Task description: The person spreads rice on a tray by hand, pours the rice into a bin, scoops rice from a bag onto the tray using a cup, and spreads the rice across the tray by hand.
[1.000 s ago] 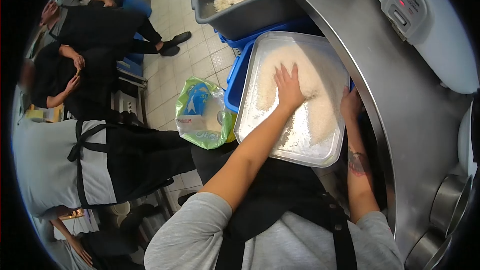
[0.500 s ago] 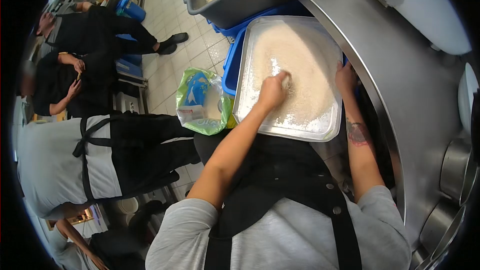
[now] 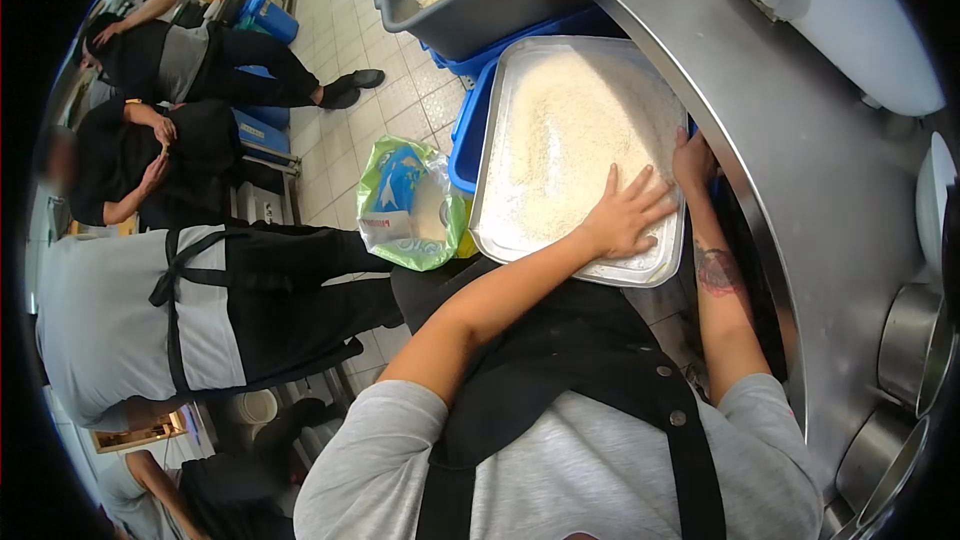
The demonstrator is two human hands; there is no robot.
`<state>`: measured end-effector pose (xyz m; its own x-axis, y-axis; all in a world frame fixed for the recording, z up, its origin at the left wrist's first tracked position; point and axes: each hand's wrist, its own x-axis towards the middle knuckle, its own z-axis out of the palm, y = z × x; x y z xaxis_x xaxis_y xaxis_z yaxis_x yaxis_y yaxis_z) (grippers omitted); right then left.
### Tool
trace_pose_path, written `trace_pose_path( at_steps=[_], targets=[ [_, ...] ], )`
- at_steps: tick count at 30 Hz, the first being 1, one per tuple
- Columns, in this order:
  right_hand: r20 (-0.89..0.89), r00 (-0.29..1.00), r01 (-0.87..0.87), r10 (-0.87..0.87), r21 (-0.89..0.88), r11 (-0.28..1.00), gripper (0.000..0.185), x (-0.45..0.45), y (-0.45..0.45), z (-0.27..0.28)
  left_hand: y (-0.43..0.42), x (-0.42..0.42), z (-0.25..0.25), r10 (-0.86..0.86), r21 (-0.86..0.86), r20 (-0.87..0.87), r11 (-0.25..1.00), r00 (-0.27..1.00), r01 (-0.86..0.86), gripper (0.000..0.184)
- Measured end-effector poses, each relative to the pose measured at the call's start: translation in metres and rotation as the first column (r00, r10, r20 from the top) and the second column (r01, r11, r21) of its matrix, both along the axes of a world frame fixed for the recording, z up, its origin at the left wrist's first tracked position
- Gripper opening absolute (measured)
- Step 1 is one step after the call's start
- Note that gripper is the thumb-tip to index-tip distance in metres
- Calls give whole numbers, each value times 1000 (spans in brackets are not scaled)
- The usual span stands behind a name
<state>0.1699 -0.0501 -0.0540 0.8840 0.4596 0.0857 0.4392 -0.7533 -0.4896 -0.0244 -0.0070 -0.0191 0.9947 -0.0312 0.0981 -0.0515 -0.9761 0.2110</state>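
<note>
A rectangular metal tray (image 3: 478, 202) holds a layer of pale, fine crumbs (image 3: 560, 130), which look like breadcrumbs. My left hand (image 3: 628, 215) lies flat with spread fingers on the crumbs near the tray's lower right corner. At the right side of the tray, my right hand (image 3: 692, 160) grips the rim, its fingers partly hidden by the tray and the counter edge. To the left of the tray stands an open green and blue plastic bag (image 3: 415, 205) with more pale crumbs inside.
Blue crates (image 3: 468, 130) lie under the tray. A grey bin (image 3: 440, 25) with white food stands beyond. The steel counter (image 3: 740, 70) curves along the right, with metal pots (image 3: 912, 345) on it. Several co-workers, one in a grey shirt (image 3: 110, 310), stand at left.
My left hand has moved right across the tray, from closed fingers in the middle to spread fingers near the right corner. The crumbs now lie flatter. My right hand stays at the rim.
</note>
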Motion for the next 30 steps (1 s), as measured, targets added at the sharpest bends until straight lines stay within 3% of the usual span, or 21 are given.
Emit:
trace_pose_path(
  at_steps=[3, 5, 8, 11, 12, 15, 16, 18, 20, 24, 25, 28, 30],
  targets=[
    [-75, 997, 39, -33, 79, 996, 62, 12, 5, -12, 15, 16, -17, 66, 150, 78, 986, 995, -78, 57],
    [68, 997, 8, -22, 192, 981, 62, 17, 5, -27, 41, 28, -11, 144, 245, -9, 960, 990, -137, 53],
    [93, 995, -61, 38, 256, 965, 62, 13, -3, -28, 80, 35, -11, 281, 264, -48, 929, 958, -259, 47],
    [200, 979, 15, -48, 159, 987, 63, 7, 5, -14, 102, 31, -17, 463, 149, 78, 871, 883, -469, 42],
    [157, 988, -9, -14, 143, 990, 64, 8, 1, -12, 102, 29, -15, 515, 98, 119, 845, 849, -526, 39],
    [88, 995, -53, 46, 81, 995, 65, 7, -4, -9, 87, 16, -12, 547, -18, 103, 836, 831, -548, 26],
    [110, 993, -38, 33, 43, 998, 66, 7, -2, -11, 77, 7, -18, 483, -23, 238, 870, 843, -492, 15],
    [95, 995, -26, 20, 55, 998, 66, 5, 1, -9, 55, -12, -18, 438, -140, 137, 897, 889, -420, 13],
    [22, 1000, -25, 22, 150, 988, 66, 5, 1, -5, 41, -23, -13, 469, -223, 14, 862, 883, -455, 10],
    [172, 984, -89, 50, 228, 970, 65, 20, 0, -42, 49, -19, 27, 568, -501, 162, 752, 807, -429, 25],
    [199, 979, -97, 54, 214, 972, 65, 22, 0, -47, 50, -18, 59, 573, -560, 100, 708, 814, -430, 33],
    [118, 992, -63, 47, 137, 989, 64, 15, -5, -28, 65, -9, 90, 546, -583, 230, 740, 805, -335, 37],
    [68, 997, -44, 33, 178, 983, 65, 10, -4, -18, 68, -7, 104, 529, -631, 258, 726, 808, -274, 36]
  ],
)
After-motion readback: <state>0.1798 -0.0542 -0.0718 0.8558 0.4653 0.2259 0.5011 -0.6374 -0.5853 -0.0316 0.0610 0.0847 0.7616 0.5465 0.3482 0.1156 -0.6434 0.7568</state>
